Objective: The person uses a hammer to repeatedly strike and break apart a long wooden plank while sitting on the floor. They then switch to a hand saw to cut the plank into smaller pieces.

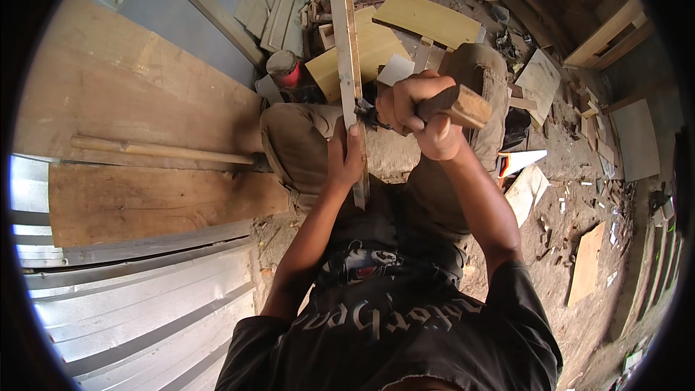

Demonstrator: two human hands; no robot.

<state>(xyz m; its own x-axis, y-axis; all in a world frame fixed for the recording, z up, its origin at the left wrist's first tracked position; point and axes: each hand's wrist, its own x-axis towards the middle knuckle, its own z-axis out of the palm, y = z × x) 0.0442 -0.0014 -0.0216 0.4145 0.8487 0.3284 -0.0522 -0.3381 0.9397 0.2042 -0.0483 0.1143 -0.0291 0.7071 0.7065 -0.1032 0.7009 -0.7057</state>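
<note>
Your left hand gripped the long wooden strip between your knees, while your right hand was closed around a wooden handle, whose dark far end, perhaps a hammer head, sat close beside the strip.

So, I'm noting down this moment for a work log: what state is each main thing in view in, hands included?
Left hand: holding the wooden strip.
Wooden strip: steadied, near end between the thighs.
Right hand: closed around the tool.
Wood-handled tool: gripped, dark end beside the strip; contact unclear.
Red container: standing; lid unclear.
Yellow board: lying loose.
Wooden pole: lying, unheld.
</note>
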